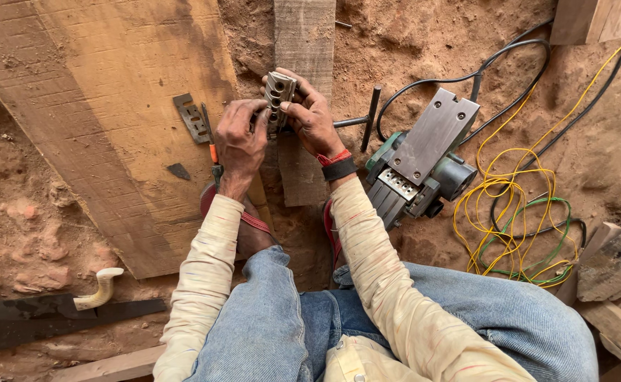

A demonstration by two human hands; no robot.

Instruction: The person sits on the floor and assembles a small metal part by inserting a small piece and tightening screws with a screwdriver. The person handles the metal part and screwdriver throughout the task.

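My right hand (314, 120) and my left hand (242, 138) together hold a slotted metal blade clamp plate (279, 93) above a narrow wooden board (303, 42). My left fingers pinch its lower end; my right fingers wrap its upper side. An upturned electric planer (423, 159) lies just right of my right wrist, its flat sole facing up. A second slotted metal plate (192, 117) and a thin screwdriver with an orange band (212, 145) rest on the wide plank (105, 120) beside my left hand.
A T-shaped metal wrench (367, 117) lies on the dirt by the planer. Black cable (466, 74) and tangled yellow and green wires (515, 226) spread at right. Wood offcuts (618, 265) sit at the right edge. A dark blade with a pale curved handle (101, 286) lies lower left.
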